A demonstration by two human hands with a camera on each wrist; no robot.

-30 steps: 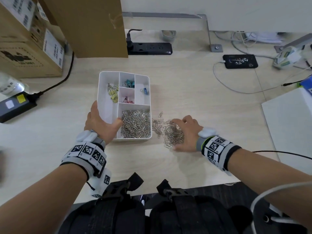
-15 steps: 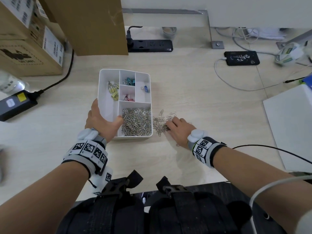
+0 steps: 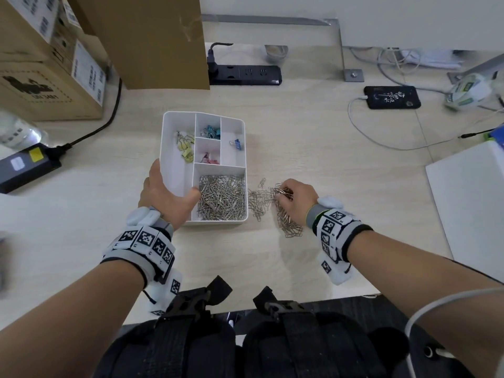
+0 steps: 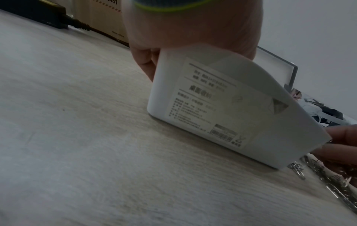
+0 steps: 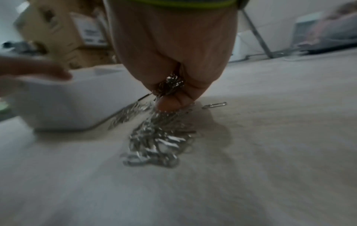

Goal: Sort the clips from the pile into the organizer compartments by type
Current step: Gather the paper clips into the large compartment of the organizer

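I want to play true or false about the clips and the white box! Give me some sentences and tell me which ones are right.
1. The right hand grips a bunch of silver paper clips. True.
2. The left hand holds the near left corner of the white plastic organizer. True.
3. The small blue binder clip lies on the table. False: it sits in the organizer's far right compartment.
4. The loose pile of silver paper clips lies left of the organizer. False: it lies to its right.
5. The yellow binder clips share a compartment with the paper clips. False: they lie in the long left compartment.
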